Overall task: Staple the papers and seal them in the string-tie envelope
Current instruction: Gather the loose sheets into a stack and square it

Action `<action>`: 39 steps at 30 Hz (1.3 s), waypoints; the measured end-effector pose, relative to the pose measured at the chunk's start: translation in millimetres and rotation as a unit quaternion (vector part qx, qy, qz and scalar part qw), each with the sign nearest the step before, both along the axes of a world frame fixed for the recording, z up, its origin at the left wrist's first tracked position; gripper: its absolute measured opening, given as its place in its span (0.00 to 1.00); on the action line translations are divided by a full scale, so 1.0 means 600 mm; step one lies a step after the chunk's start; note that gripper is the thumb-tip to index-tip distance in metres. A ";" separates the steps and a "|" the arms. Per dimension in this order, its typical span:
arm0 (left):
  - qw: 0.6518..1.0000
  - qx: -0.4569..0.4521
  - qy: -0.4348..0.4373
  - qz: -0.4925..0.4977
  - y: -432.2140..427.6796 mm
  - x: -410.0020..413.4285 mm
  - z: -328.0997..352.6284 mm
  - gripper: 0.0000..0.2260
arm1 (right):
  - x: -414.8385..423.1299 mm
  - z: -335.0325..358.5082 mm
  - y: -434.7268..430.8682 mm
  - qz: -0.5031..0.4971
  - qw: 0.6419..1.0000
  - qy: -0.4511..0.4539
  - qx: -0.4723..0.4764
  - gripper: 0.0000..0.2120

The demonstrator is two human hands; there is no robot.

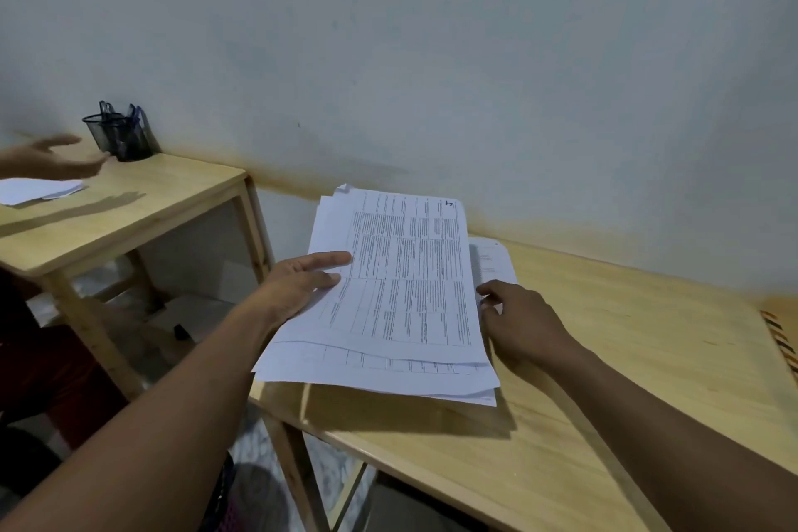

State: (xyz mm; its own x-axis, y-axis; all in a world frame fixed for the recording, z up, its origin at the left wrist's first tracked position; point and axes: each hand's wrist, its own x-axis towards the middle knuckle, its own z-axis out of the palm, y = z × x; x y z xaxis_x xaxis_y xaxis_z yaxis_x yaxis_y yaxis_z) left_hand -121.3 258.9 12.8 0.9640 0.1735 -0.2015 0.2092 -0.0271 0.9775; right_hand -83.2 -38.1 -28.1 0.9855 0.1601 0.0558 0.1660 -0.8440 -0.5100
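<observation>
Pale wall, two wooden tables

We count two wooden tables: the near table and the side table to its left. Three hands in all: our left hand, our right hand, and a third hand of another person, blurred, at the far left. One loose stack of papers, sheet count unclear. One more sheet beside it. One small paper pile. One mesh pen cup, pens uncountable.
</observation>
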 end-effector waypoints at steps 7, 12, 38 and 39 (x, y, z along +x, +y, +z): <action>1.000 0.007 0.006 -0.008 -0.003 0.009 -0.012 0.12 | 0.007 -0.004 -0.058 -0.053 0.998 -0.016 0.034 0.17; 0.999 0.021 0.011 -0.042 -0.015 0.014 -0.030 0.12 | 0.003 -0.012 -0.082 -0.107 0.976 -0.058 0.179 0.15; 0.989 0.118 -0.070 -0.063 -0.105 0.033 -0.082 0.15 | -0.003 0.037 -0.046 -0.185 0.921 0.098 0.329 0.32; 0.988 0.121 -0.074 -0.067 -0.108 0.033 -0.082 0.15 | 0.000 0.034 -0.048 -0.183 0.915 0.105 0.343 0.33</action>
State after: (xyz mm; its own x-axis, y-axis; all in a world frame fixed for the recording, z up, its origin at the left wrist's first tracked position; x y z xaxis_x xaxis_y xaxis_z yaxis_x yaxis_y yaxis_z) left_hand -101.5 193.9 -36.5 0.9974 0.0682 -0.0249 0.0432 -0.2816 0.9586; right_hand -83.4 -66.8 -7.4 0.9666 -0.1850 -0.1772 -0.2264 -0.2934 -0.9288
